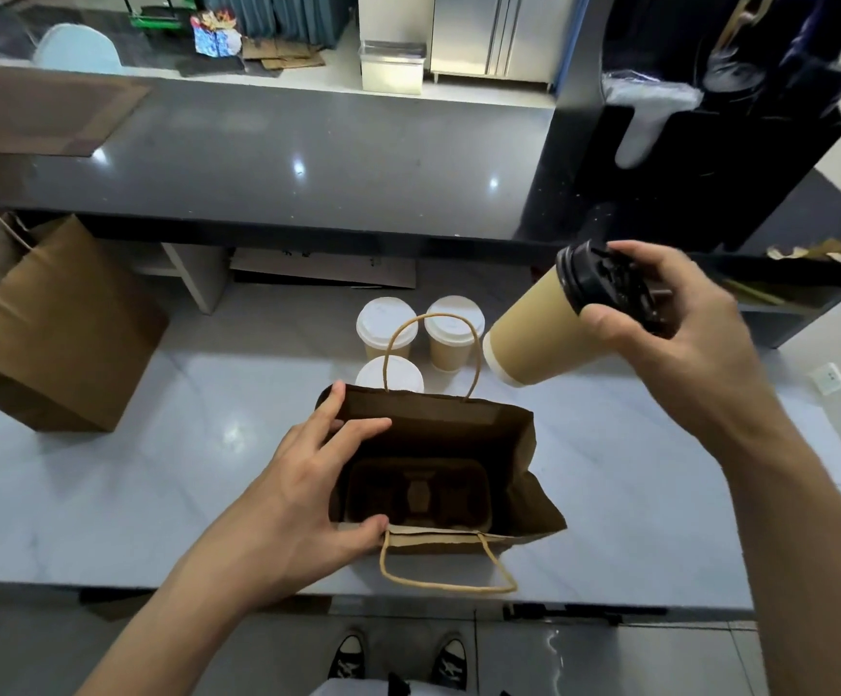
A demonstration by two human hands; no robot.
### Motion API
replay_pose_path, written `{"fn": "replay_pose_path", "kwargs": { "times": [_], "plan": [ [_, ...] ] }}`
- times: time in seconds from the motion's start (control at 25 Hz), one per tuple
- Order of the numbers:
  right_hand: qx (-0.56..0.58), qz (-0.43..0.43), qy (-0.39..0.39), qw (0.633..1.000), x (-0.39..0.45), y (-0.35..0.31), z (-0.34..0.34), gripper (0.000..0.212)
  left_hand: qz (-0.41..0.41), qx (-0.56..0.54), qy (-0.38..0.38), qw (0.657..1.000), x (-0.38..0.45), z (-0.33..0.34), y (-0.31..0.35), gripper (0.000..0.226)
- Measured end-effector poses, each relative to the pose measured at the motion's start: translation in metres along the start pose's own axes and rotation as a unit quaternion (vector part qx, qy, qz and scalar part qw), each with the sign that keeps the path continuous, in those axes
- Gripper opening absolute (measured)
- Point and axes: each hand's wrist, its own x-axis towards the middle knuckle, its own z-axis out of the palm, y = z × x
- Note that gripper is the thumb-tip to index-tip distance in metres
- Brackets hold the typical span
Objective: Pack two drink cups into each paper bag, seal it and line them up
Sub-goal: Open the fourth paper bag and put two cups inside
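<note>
Right grip (659, 313) holds a black-lidded cup (544, 339) tilted at two o'clock above the open bag (458, 434); left grip (307, 474) clasps its rim. Its tray (418, 494) sits empty, three white-lidded cups (388, 324) wait at twelve o'clock on the tabletop (157, 474), so packing has barely begun.

Open paper bag (503, 444): on the table (106, 494), near its front edge.
Cup carrier (418, 492): inside the open paper bag, at the bottom.
Three lidded cups (386, 326): on the table, directly behind the bag.
Second paper bag (56, 334): on the table, far left.
Tilted cup (534, 339): above the table, right of the lidded cups.
Raised counter (282, 158): behind the table.
</note>
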Motion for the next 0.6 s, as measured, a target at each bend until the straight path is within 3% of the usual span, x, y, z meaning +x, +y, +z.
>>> {"fn": "replay_pose_path", "kwargs": {
  "times": [0.16,0.32,0.6],
  "plan": [
    [0.068,-0.045,-0.051,0.995,-0.016,-0.026,-0.013,0.065,-0.002,0.004,-0.001,1.000,0.000,-0.001,0.001,0.085],
    [0.113,-0.065,-0.194,0.972,-0.030,-0.032,-0.006,0.073,-0.009,-0.003,-0.004,1.000,-0.001,-0.003,0.003,0.095],
    [-0.017,-0.076,-0.324,0.943,-0.047,-0.029,0.041,0.080,-0.013,-0.009,-0.009,1.000,-0.003,-0.005,0.005,0.108]
  ]
}}
